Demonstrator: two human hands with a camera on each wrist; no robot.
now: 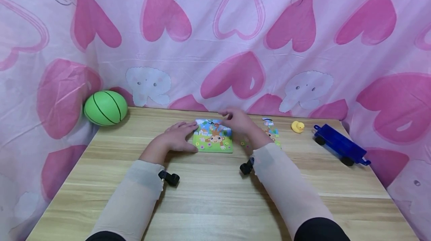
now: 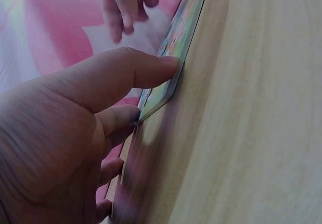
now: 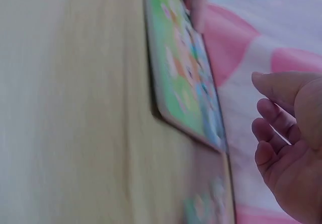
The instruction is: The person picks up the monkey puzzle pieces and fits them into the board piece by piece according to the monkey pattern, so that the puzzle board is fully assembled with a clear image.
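A flat picture board (image 1: 213,142) with a cartoon monkey on green and blue lies on the wooden table. My left hand (image 1: 176,136) is at its left side. In the left wrist view the thumb (image 2: 156,69) touches the near edge and the index finger (image 2: 121,117) the far left corner. The other fingers are spread off the board. Over the board's far right part hovers my right hand (image 1: 240,123). In the right wrist view its fingers (image 3: 271,128) are loosely curled, apart from the thumb, with nothing between them. A second monkey picture (image 1: 270,134) is partly hidden behind the right forearm.
A green ball (image 1: 106,108) with black lines sits at the table's back left. Toward the right are a small yellow duck (image 1: 297,127) and a blue toy trailer (image 1: 340,143) with black wheels. A pink heart-patterned curtain (image 1: 188,57) hangs behind the wooden table (image 1: 208,203).
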